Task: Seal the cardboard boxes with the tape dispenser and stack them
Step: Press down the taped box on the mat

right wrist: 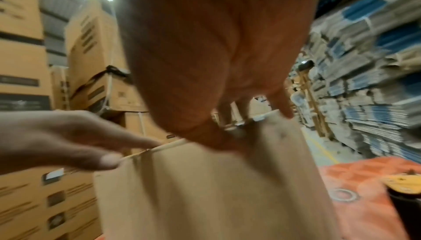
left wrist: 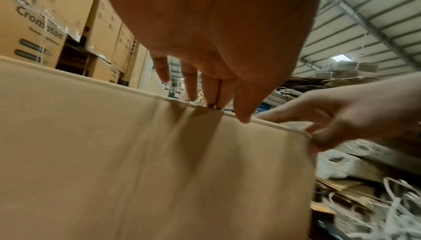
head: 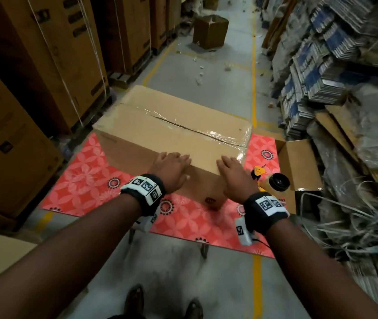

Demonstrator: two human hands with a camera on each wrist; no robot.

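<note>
A taped cardboard box (head: 171, 134) lies on a red patterned table (head: 79, 180), its long axis running left to right ahead of both hands. Left hand (head: 171, 171) and right hand (head: 236, 178) rest flat-fingered on its near top edge, gripping nothing. The tape dispenser (head: 273, 180) sits just right of the right hand.

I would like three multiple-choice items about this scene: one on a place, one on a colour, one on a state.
1. Where is the tape dispenser?
A. on the box
B. on the mat, right of the box
C. in the left hand

2. What colour is the mat?
A. red
B. blue
C. green

3. How is the box top?
A. open
B. taped shut
C. torn off

Key: 1 B, it lies beside the right hand. 2 A, red with a flower pattern. 3 B, clear tape runs along the seam.
</note>
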